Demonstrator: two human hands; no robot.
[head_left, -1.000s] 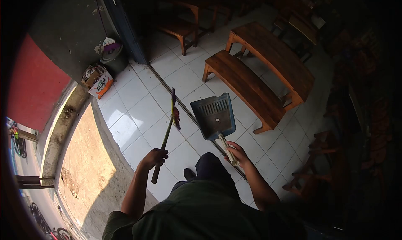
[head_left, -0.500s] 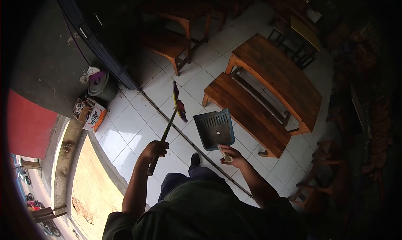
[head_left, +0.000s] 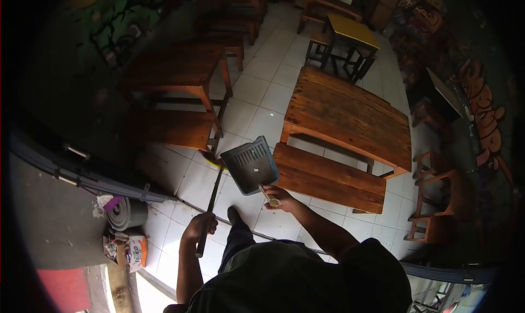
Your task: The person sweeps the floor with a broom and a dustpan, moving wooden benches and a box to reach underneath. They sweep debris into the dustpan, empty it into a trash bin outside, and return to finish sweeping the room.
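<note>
Left hand point(head_left: 199, 226) clenched round broom stick point(head_left: 210, 203), near centre, stick tilted up and away, far end at the dustpan's left edge. Right hand point(head_left: 280, 196) grasping the pale handle of the dustpan point(head_left: 249, 165), pan held above the white tile floor point(head_left: 260, 83). Near left: grey bin point(head_left: 126, 213), printed box point(head_left: 134, 250). Just right of the pan, wooden bench point(head_left: 328, 176), big table point(head_left: 350, 113) behind it. Far left, second table point(head_left: 175, 67). Far back, yellow-topped table point(head_left: 353, 31)
</note>
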